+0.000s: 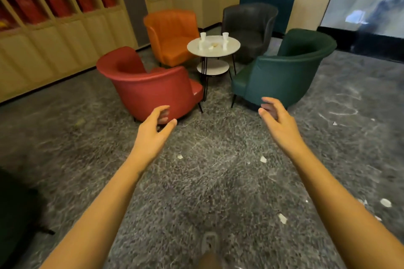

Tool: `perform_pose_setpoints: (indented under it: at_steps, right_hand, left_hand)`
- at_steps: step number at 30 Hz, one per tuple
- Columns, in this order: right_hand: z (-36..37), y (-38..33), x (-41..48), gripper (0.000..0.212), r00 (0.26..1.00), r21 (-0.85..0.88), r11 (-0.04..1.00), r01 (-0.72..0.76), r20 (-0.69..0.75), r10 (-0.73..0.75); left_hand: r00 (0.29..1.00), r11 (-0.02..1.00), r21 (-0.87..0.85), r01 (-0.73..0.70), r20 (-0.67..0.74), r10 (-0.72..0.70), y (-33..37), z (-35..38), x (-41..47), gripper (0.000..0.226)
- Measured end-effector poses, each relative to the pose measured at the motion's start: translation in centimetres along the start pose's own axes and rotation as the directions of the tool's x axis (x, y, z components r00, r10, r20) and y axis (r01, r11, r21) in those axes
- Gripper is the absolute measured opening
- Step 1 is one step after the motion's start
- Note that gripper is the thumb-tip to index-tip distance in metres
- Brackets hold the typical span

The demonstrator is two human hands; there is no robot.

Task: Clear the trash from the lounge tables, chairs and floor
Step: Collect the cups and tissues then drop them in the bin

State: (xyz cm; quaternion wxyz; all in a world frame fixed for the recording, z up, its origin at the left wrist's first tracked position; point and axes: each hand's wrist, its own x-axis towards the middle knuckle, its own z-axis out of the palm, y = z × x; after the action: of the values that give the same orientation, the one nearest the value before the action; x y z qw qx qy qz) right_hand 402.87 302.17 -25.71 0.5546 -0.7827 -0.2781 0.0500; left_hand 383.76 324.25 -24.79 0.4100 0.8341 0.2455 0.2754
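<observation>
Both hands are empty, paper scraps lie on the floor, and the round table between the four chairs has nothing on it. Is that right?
Not quite: the head view shows white cups and a few small bits on the round table. The rest holds: the left hand and right hand are empty, paper scraps lie on the floor, and four chairs surround the table.
</observation>
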Motion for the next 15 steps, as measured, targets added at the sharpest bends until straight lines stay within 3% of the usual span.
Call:
perform_pose_setpoints:
  at_steps: [15]
  right_hand:
    - [7.5,9.6,45.1,0.032,0.999,-0.038,0.999,-0.02,0.027,0.021]
  left_hand:
    - [0.997,1.0,-0.001,-0.007,0.074,0.007,-9.5,12.1,45.7,0.037]
